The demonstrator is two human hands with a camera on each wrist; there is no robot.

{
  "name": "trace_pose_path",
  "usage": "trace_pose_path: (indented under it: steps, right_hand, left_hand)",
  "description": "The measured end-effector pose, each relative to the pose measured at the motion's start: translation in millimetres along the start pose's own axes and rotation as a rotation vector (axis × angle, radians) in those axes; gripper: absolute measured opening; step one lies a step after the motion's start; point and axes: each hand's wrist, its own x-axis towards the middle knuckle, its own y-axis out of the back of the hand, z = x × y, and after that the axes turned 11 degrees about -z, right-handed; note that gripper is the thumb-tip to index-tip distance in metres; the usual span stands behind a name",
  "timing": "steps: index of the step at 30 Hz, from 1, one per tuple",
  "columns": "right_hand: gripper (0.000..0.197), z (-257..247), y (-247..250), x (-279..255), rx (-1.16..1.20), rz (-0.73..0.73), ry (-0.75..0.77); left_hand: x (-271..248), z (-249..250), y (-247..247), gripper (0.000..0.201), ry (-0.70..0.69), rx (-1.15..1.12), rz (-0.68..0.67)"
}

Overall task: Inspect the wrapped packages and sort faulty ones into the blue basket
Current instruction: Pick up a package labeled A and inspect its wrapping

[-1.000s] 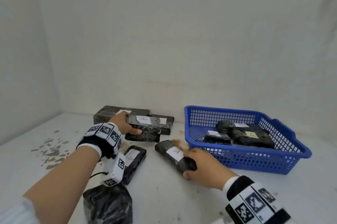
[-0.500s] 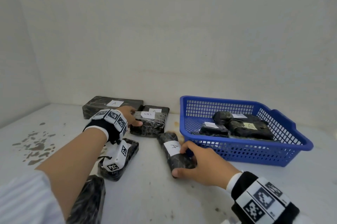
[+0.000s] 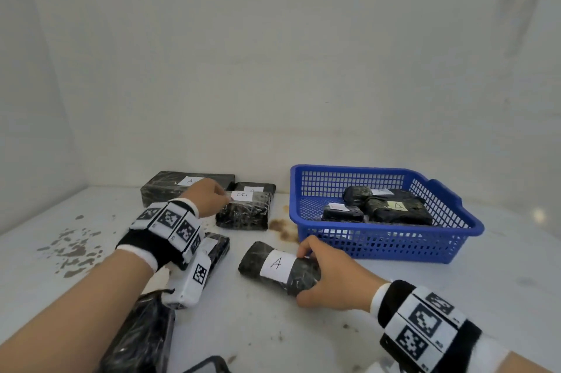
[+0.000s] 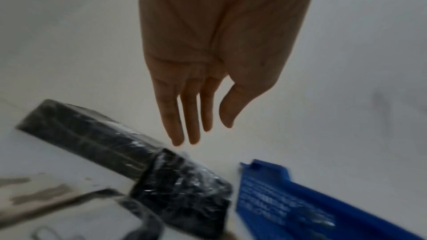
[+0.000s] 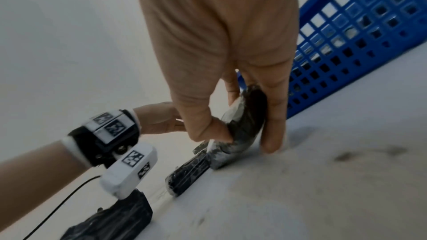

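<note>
My right hand (image 3: 331, 277) is wrapped around a dark rolled package (image 3: 280, 266) with a white label marked A, thumb on the near side and fingers (image 5: 273, 116) over the far side; the package lies on the white bench (image 3: 303, 327), just in front of the blue basket (image 3: 385, 246). My left hand (image 4: 208, 72) is released, with the fingers straight and close together and nothing in them. It hovers over the back row, beside a wrapped package labelled B (image 3: 244, 211) and in front of a longer package labelled A (image 3: 182, 187) that lies against the wall. I cannot tell whether the fingertips touch the B label. In the basket I see three dark wrapped packages (image 3: 394, 210), two of them with pale labels facing up. Under my left forearm lie another flat package (image 3: 218, 246) and, nearer to me, a crumpled dark one (image 3: 136, 339). The bench carries brown stains (image 3: 283, 228) between the B package and the basket, and grey flecks (image 3: 73, 248) at far left.
</note>
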Motion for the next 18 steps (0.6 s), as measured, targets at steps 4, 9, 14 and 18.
trace_pose_path:
  steps: [4,9,14,18]
  right_hand:
    - [0.051,3.6,12.2,-28.7,0.13,0.08,0.09]
    - [0.058,-8.8,52.1,-70.5,0.323,0.293,0.24]
    - [0.061,-21.0,88.5,-97.4,0.381,0.398,0.4]
    - [0.051,-27.4,100.9,-111.3,0.492,0.367,0.482]
  left_hand:
    - [-45.3,30.6,-12.3,0.041,-0.164,-0.003,-0.085]
    - [-82.1,67.2,-11.4,0.046,-0.249,-0.125,-0.107]
    - [-106.2,94.0,-1.2,0.035,-0.493,-0.711,-0.003]
    - [-124.0,108.1,2.4,0.029,-0.621,-0.901,0.173]
